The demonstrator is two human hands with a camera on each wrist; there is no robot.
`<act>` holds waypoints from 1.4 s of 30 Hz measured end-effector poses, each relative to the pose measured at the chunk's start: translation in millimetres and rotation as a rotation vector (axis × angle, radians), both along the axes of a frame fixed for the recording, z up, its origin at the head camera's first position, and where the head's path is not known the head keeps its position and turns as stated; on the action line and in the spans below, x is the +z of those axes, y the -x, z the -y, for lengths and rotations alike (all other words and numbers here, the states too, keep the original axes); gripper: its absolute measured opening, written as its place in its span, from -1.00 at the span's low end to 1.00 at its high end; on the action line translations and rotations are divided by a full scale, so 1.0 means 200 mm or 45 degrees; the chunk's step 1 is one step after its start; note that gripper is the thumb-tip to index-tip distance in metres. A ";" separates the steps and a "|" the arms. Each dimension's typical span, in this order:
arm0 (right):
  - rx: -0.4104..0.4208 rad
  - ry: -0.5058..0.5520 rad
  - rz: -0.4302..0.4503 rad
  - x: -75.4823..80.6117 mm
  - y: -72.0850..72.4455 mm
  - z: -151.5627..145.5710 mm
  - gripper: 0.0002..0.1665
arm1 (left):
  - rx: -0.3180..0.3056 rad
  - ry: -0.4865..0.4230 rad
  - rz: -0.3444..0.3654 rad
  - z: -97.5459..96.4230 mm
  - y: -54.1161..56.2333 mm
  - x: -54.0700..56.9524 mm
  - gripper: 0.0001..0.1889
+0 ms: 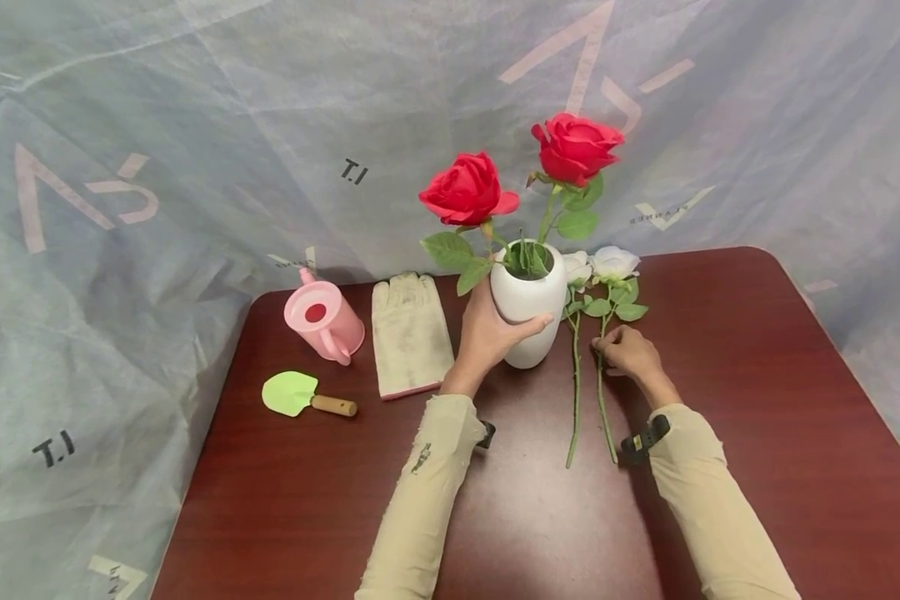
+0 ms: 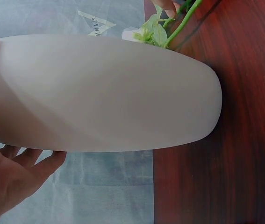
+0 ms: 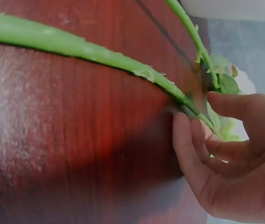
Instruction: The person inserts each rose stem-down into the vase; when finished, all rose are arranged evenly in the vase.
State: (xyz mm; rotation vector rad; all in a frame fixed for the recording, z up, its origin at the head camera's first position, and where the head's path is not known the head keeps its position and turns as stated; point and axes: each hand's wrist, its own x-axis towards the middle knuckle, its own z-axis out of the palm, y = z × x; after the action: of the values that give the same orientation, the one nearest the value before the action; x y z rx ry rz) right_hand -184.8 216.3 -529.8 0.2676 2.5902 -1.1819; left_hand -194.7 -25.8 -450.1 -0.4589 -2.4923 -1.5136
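My left hand grips the side of a white vase, its thumb across the front and its other fingers round behind. In the left wrist view the vase's smooth side fills the middle, its base close over the table. Two red roses, one left and one right, stand in the vase. To the right of it, two white roses lie with stems toward me. My right hand pinches the stem of the right-hand white rose below its leaves. The other white rose is partly hidden by the vase.
On the left of the brown table stands a pink watering can. A green trowel with a wooden handle lies in front of it. Pale work gloves lie between can and vase. Grey printed cloth hangs behind the table.
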 end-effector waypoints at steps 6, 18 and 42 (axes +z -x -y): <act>-0.086 -0.149 -0.035 -0.01 0.02 0.02 -0.58 | -0.006 -0.003 0.006 0.00 0.00 0.01 -0.04; -0.175 0.311 0.033 -0.01 0.00 -0.03 -0.60 | -0.006 0.003 0.002 0.00 0.00 0.01 -0.03; -0.131 1.642 0.212 0.04 -0.05 -0.21 -0.69 | -0.033 -0.018 -0.007 0.00 0.00 0.01 -0.04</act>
State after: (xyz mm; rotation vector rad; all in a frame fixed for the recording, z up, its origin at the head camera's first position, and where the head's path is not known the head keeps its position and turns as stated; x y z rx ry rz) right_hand -175.2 258.8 -521.4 0.1775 1.2519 -2.3900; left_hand -195.2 -26.7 -447.3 -0.4943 -2.4792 -1.5361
